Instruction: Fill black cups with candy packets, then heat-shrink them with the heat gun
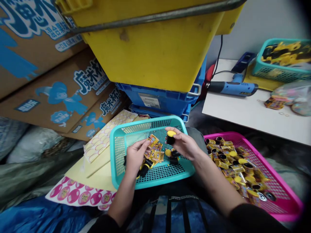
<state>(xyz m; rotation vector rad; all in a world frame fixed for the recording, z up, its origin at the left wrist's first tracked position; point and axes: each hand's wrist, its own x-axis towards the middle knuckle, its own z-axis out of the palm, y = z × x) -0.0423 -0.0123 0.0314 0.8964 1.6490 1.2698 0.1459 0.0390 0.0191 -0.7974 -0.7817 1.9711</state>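
In my right hand (pixel 185 144) is a small black canister with a yellow lid (pixel 171 137), held upright between thumb and fingers. My left hand (pixel 136 155) is closed in a pinch on the edge of a small printed yellow label (pixel 153 140). Both hands are over a turquoise plastic basket (pixel 132 186) that rests on my lap. Inside it lie more yellow labels (pixel 157 155) in a loose pile. Several black canisters with yellow lids (pixel 173 157) sit under my right hand, and others (pixel 145 167) lie beside my left hand, which partly hides them.
A pink basket (pixel 283 194) at right is filled with wrapped canisters. On the white table (pixel 233 113) lie a blue heat gun (pixel 233 88) and a turquoise basket (pixel 274 72) of yellow and black parts. Stacked crates (pixel 153 55) stand ahead; cartons (pixel 58 97) and sticker sheets (pixel 80 194) are at left.
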